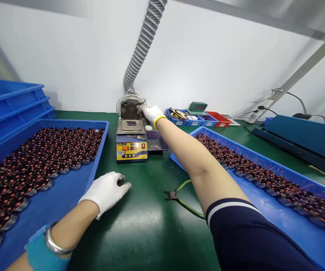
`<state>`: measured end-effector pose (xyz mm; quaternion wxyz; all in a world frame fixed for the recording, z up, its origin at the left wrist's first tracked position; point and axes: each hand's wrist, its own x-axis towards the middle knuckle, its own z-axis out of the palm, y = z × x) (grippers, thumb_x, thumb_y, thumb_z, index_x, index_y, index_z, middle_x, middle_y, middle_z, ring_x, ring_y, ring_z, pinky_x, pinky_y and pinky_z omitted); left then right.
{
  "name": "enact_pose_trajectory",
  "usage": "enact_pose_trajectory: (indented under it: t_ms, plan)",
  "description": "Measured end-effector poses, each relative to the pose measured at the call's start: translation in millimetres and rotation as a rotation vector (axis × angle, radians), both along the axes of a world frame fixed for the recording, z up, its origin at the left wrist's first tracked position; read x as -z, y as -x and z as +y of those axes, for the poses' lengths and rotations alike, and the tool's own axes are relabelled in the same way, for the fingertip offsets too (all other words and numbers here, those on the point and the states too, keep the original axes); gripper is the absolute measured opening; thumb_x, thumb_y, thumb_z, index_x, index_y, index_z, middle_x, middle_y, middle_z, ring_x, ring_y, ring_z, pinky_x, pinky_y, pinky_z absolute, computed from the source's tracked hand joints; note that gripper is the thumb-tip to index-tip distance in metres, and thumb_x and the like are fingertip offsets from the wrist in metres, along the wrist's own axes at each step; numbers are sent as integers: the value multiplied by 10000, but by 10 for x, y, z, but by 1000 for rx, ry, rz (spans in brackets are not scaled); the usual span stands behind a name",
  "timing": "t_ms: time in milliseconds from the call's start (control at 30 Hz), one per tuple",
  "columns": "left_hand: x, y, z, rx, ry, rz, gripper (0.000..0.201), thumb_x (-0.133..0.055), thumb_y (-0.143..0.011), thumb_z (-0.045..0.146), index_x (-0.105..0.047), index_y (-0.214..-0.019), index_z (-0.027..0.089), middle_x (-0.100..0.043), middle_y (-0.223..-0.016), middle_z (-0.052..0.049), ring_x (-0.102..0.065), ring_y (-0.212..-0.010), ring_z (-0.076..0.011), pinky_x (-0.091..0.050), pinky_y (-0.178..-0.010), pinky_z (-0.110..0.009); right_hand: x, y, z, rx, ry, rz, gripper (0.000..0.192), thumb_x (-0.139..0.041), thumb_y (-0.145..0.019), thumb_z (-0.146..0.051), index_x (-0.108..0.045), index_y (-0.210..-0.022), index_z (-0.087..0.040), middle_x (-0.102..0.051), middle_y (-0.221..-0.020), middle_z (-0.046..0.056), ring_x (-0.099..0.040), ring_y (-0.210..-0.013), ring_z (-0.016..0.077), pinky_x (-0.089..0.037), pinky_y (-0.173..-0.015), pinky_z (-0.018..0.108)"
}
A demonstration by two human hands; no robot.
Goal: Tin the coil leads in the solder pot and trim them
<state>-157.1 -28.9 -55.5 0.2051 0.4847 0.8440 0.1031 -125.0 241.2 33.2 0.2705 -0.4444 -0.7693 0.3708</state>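
Left hand (106,191), white glove, rests on the green bench (139,233) just off the right rim of the left blue tray (66,199), fingers curled around a small dark part (120,180) pinched at the fingertips; looks like one of the coils. That tray is packed with dark red wound coils (38,158) toward its far and left side, near-right floor bare. Green-handled side cutters (180,195) lie on the bench mid-way, partly under the right forearm, nobody holding them. Right blue tray (306,233) runs along the right side of the bench, with a band of the same coils (264,177) along its far wall. Further back, centre: solder pot (131,141), red display lit, small grey dish (156,145) touching its right side. Right hand (152,113), also gloved, is stretched out to the round fume fan (130,109) behind the pot, fingers closed on its rim, below the grey extraction hose (142,45). Small parts bins (196,119) sit at the far edge. Judgement: step in hand is setting the extractor, coil staged in the left hand. Next move likely needs the fan aimed over the pot and the right hand clear of hot metal.
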Motion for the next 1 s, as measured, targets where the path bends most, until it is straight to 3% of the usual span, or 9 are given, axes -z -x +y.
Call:
enact_pose_trajectory:
  t_ms: [233, 433, 600, 733, 867, 1000]
  plan:
    - [11, 10, -1, -1, -2, -23, 517, -499, -734, 532, -663, -1091, 196, -645, -1197, -97, -590, -1107, -285, -436, -932, -347, -103, -302, -196, -115, 326, 393, 288, -503, -854, -404, -541, -714, -154, -564, -535, 12, -435, -354, 61, -410, -404, 186]
    - [50, 51, 15, 26, -21, -30, 560, -498, -732, 553, -657, -1102, 164, -645, -1195, -108, -588, -1113, -283, -409, -974, -345, -128, -760, -414, -174, 504, 511, 352, -463, -894, -470, -486, -715, -168, -515, -472, -18, -363, -311, 49, -333, -341, 155]
    - [84, 88, 20, 62, -18, -26, 587, -482, -739, 565, -646, -1120, 149, -640, -1202, -108, -582, -1122, -284, -395, -995, -345, -80, -1247, -611, -205, 615, 599, 321, -406, -928, -425, -502, -765, -165, -540, -484, -6, -391, -328, 63, -340, -340, 151]
    - [108, 120, 28, 78, -19, -24, 603, -473, -741, 579, -645, -1121, 142, -637, -1206, -109, -576, -1129, -287, -399, -995, -341, -59, -1544, -744, -253, 665, 639, 322, -350, -946, -392, -496, -769, -166, -535, -495, -8, -338, -304, 54, -325, -326, 153]
    - [82, 102, 27, 86, -24, -41, 590, -483, -737, 555, -651, -1112, 132, -644, -1189, -123, -588, -1112, -290, -419, -974, -342, -75, -1507, -750, -236, 636, 663, 276, -351, -941, -338, -466, -749, -178, -515, -502, -21, -348, -319, 50, -342, -348, 147]
    - [45, 63, 15, 69, -29, -63, 571, -516, -718, 530, -660, -1100, 132, -657, -1167, -121, -610, -1081, -280, -431, -955, -318, -10, -1087, -589, -172, 586, 622, 233, -404, -922, -319, -470, -751, -175, -526, -523, -20, -397, -350, 53, -411, -401, 168]
